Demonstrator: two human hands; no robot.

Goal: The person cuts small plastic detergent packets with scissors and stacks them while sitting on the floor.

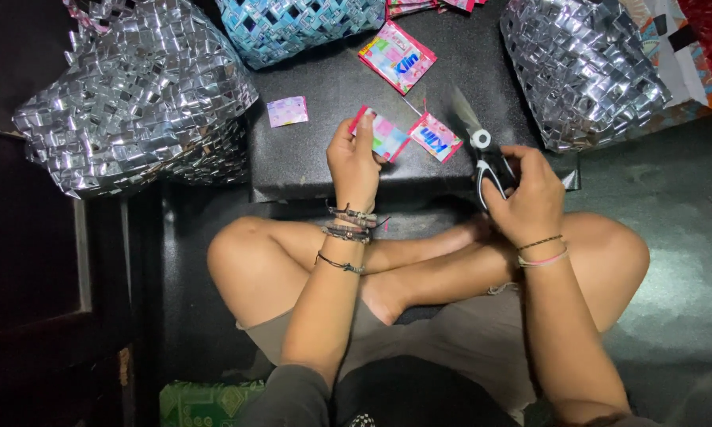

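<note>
Sitting cross-legged at a low black bench, the person pinches a pink wrapper piece in the left hand; the right hand grips scissors, blades seemingly open.

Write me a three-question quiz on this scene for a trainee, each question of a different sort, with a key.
1. True or false: the right hand holds the scissors.
2. What does the left hand pinch? A) the pink wrapper piece B) a blue thread C) a pencil
3. Fill in: the woven bag to the right of the black board is ____ in colour.

Key: 1 true; 2 A; 3 silver.
</note>
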